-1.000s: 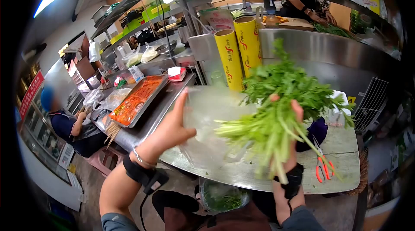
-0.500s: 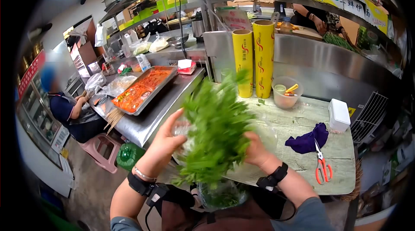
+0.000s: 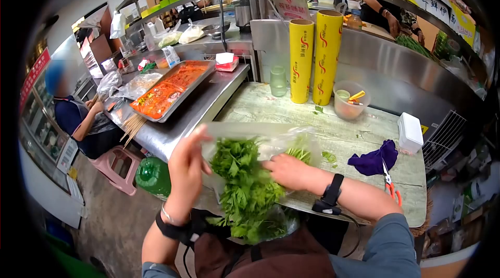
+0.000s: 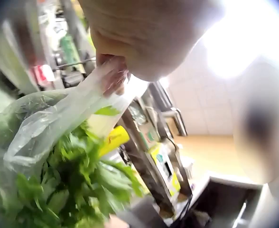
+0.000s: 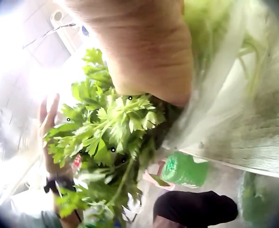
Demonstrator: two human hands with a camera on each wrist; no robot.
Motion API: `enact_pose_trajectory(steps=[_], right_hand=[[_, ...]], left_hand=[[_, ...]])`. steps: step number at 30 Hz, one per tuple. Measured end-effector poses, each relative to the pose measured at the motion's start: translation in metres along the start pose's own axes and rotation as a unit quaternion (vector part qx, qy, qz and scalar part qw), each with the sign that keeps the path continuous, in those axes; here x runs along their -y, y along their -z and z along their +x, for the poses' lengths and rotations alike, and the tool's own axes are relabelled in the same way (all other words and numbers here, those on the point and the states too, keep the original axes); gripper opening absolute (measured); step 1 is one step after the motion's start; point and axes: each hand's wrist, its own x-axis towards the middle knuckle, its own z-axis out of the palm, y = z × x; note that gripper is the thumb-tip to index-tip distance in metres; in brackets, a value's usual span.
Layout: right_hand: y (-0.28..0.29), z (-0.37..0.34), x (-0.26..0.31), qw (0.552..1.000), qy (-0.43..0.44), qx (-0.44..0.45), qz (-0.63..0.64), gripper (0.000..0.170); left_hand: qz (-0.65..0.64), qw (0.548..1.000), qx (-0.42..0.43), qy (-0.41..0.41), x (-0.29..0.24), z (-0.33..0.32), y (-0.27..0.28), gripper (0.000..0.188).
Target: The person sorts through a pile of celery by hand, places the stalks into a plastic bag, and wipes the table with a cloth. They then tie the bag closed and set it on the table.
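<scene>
My right hand [image 3: 291, 172] grips a bunch of leafy celery [image 3: 240, 174] around its stalks. The leaves hang toward my lap, and the pale stalk ends [image 3: 299, 154] lie inside a clear plastic bag [image 3: 237, 130]. My left hand [image 3: 186, 171] is raised at the bag's left side. In the left wrist view its fingers [image 4: 115, 78] pinch the edge of the bag, which stretches down beside the leaves. The right wrist view shows the palm close over the leaves [image 5: 125, 114], with the fingertips hidden.
Two yellow film rolls [image 3: 301, 62], a glass [image 3: 278, 81] and a plastic tub [image 3: 350, 103] stand along the table's back. Purple cloth [image 3: 374, 158], scissors [image 3: 388, 181] and a white box [image 3: 411, 132] lie right. A tray of orange food [image 3: 172, 90] and a seated person [image 3: 78, 111] are left.
The celery bunch has swung from the right to in front of my body, its leaves turning toward me and its stalks into the bag. My right hand has moved left across the table.
</scene>
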Motion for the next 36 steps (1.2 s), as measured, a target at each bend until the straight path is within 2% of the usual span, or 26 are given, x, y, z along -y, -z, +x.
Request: enact_pose_trajectory(steps=[1, 3, 4, 5, 7, 9, 10, 11, 13, 14, 15, 17, 21, 23, 25, 26, 27, 28, 29, 30, 31, 32, 33, 34, 35, 36], right_hand=[[-0.004, 0.001, -0.007, 0.992, -0.040, 0.015, 0.121, 0.043], [-0.029, 0.000, -0.028, 0.924, -0.120, 0.043, 0.362, 0.053], [-0.020, -0.005, -0.042, 0.887, -0.149, 0.079, 0.430, 0.062], [-0.010, -0.010, -0.055, 0.844, -0.183, 0.111, 0.491, 0.072], [0.016, -0.017, -0.061, 0.817, -0.172, 0.052, 0.548, 0.070], [0.029, -0.011, -0.061, 0.803, -0.180, 0.067, 0.564, 0.066], [0.031, -0.009, -0.060, 0.798, -0.183, 0.076, 0.570, 0.064], [0.029, -0.007, -0.060, 0.821, -0.197, 0.076, 0.530, 0.063], [0.031, -0.001, -0.058, 0.863, -0.223, 0.071, 0.447, 0.063], [0.031, 0.002, -0.051, 0.897, -0.260, 0.148, 0.324, 0.056], [0.031, 0.009, -0.040, 0.926, -0.238, 0.152, 0.249, 0.055], [0.031, 0.024, -0.019, 0.966, -0.181, 0.161, 0.093, 0.051], [0.053, 0.046, 0.021, 0.960, -0.137, 0.206, 0.134, 0.051], [0.075, 0.043, 0.056, 0.951, -0.093, 0.199, 0.216, 0.043], [0.041, 0.021, 0.098, 0.910, -0.040, 0.067, 0.407, 0.037], [0.027, 0.015, 0.123, 0.905, -0.017, -0.002, 0.425, 0.036], [0.017, 0.018, 0.141, 0.896, 0.007, -0.075, 0.437, 0.035], [0.009, 0.030, 0.148, 0.849, -0.048, 0.028, 0.526, 0.041], [0.002, 0.041, 0.153, 0.780, -0.098, 0.126, 0.605, 0.048], [-0.004, 0.044, 0.156, 0.832, -0.054, 0.100, 0.542, 0.053], [-0.008, 0.046, 0.158, 0.877, -0.010, 0.076, 0.473, 0.058], [-0.011, 0.043, 0.159, 0.914, 0.036, 0.056, 0.400, 0.063], [-0.008, 0.036, 0.157, 0.898, 0.040, 0.033, 0.437, 0.068], [-0.001, 0.028, 0.152, 0.880, 0.046, 0.010, 0.472, 0.074], [0.006, 0.022, 0.147, 0.861, 0.053, -0.015, 0.505, 0.080], [0.016, 0.018, 0.141, 0.851, 0.060, -0.113, 0.509, 0.063]], left_hand=[[0.062, 0.991, 0.045, -0.112, -0.006, -0.011, 0.001, 0.044], [0.171, 0.965, 0.084, -0.177, -0.017, -0.024, 0.004, 0.047], [0.187, 0.974, 0.090, -0.096, -0.017, -0.027, 0.010, 0.047], [0.226, 0.964, 0.063, -0.122, 0.001, -0.027, 0.020, 0.053], [0.294, 0.951, 0.072, -0.065, 0.011, -0.036, 0.032, 0.059], [0.328, 0.938, 0.115, -0.004, 0.035, -0.053, 0.035, 0.056], [0.396, 0.902, 0.172, -0.025, 0.047, -0.057, 0.045, 0.034], [0.308, 0.935, 0.158, 0.083, 0.053, -0.062, 0.050, 0.027], [0.116, 0.944, 0.119, 0.286, 0.060, -0.068, 0.058, 0.013], [-0.076, 0.950, 0.045, 0.300, 0.061, -0.072, 0.062, 0.009], [-0.179, 0.927, -0.037, 0.327, 0.037, -0.067, 0.056, 0.012], [-0.324, 0.899, -0.085, 0.284, 0.004, -0.063, 0.057, 0.016], [-0.471, 0.860, -0.066, 0.184, -0.027, -0.072, 0.091, 0.021], [-0.440, 0.862, -0.232, 0.098, -0.040, -0.087, 0.097, 0.026], [-0.376, 0.815, -0.416, 0.143, -0.067, -0.092, 0.096, 0.034], [-0.443, 0.845, -0.282, 0.107, -0.050, -0.117, 0.121, 0.037], [-0.392, 0.866, -0.294, 0.095, -0.048, -0.128, 0.123, 0.039], [-0.341, 0.885, -0.307, 0.084, -0.046, -0.138, 0.124, 0.041], [-0.123, 0.945, -0.289, 0.091, -0.057, -0.147, 0.126, 0.047], [0.103, 0.949, -0.282, 0.097, -0.068, -0.157, 0.128, 0.058], [0.122, 0.947, -0.271, 0.122, -0.062, -0.170, 0.140, 0.071], [0.114, 0.953, -0.265, 0.091, -0.055, -0.184, 0.153, 0.067], [0.104, 0.958, -0.261, 0.061, -0.048, -0.199, 0.167, 0.064], [0.250, 0.938, -0.239, 0.037, -0.050, -0.205, 0.177, 0.059], [0.297, 0.917, -0.265, 0.030, -0.047, -0.214, 0.181, 0.057], [0.336, 0.894, -0.294, 0.030, -0.055, -0.206, 0.169, 0.055]])
